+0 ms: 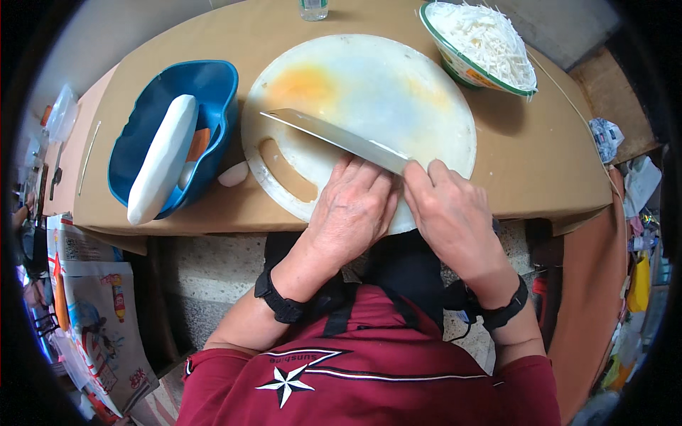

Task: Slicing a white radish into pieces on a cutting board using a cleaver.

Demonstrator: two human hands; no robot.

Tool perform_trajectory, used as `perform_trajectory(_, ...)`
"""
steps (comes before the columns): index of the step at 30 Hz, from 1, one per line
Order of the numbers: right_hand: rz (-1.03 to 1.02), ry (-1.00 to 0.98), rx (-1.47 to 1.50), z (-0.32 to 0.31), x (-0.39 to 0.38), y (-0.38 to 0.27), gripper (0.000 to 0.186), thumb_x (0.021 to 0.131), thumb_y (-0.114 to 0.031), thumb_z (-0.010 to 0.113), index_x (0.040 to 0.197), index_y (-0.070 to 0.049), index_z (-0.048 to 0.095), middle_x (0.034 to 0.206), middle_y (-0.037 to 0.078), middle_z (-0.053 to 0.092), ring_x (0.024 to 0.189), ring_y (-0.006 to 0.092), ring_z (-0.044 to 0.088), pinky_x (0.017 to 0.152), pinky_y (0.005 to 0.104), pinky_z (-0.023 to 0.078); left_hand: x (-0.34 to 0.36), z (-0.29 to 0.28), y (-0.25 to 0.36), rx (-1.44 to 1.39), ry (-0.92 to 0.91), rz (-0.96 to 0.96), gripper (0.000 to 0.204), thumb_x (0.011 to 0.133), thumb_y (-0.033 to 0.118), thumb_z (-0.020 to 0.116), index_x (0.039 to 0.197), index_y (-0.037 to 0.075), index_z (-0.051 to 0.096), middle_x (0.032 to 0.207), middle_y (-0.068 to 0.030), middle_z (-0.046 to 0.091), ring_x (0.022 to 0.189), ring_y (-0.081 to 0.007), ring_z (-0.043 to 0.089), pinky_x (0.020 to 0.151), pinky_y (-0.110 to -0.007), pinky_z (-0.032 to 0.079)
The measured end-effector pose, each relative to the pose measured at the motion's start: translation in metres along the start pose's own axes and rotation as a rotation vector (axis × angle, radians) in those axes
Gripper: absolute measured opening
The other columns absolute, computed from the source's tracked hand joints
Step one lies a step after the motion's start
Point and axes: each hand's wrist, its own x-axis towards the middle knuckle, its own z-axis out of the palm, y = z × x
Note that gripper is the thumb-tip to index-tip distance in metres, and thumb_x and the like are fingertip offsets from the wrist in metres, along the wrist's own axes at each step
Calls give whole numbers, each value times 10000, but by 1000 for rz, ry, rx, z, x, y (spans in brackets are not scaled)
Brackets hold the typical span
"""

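Note:
A wide-bladed kitchen knife [337, 138] lies slantwise over the round white cutting board [419, 113], its tip toward the left. My right hand [455, 216] is closed around its handle at the board's near right edge. Close beside it, my left hand [352, 206] has its fingers curled down against the near side of the blade. Whatever lies beneath those fingers is hidden. A few white bits cling to the blade near my fingers. To the left, a long peeled white radish [163, 160] leans in a blue plastic basin [220, 82], sticking out over its near rim.
A green-rimmed bowl [465, 64], heaped with white shreds [486, 39], stands at the far right. One small white piece [233, 174] sits between basin and board. At the far edge is a clear bottle [313, 8]. Brown covering [540, 170] spreads over the table, whose near edge curves before me.

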Motion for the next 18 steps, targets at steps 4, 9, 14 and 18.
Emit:
perform_trajectory(4, -21, 34, 2, 5, 2, 4, 68, 863, -117, 588, 882, -68, 545, 752, 119, 565, 678, 287, 660, 558, 401, 542, 1, -2, 2, 3, 3, -12, 252, 807, 71, 650, 1037, -30, 628, 1057, -185, 586, 1056, -354, 559, 1024, -463, 396)
perform_trajectory(9, 67, 56, -43, -4, -13, 20, 91, 894, -159, 607, 881, -81, 561, 751, 107, 565, 667, 284, 654, 558, 412, 535, -1, -4, 1, 23, -78, -35, 298, 830, 79, 655, 1113, -3, 616, 1104, -176, 590, 1074, -361, 563, 998, -463, 422)
perform_trajectory(14, 78, 64, 0, -18, -21, 20, 91, 899, -162, 626, 898, -88, 574, 748, 96, 543, 689, 279, 641, 569, 420, 517, -2, -2, -1, 32, -23, -12, 292, 821, 77, 662, 1101, 2, 625, 1112, -175, 588, 1080, -359, 560, 1008, -472, 414)
perform_trajectory(18, 66, 48, 34, -23, -27, 16, 97, 888, -159, 645, 928, -90, 589, 747, 91, 532, 685, 273, 635, 569, 411, 510, -1, -1, 0, 27, 7, 15, 225, 817, 89, 644, 1011, -25, 630, 1059, -179, 582, 1060, -340, 554, 1051, -462, 380)
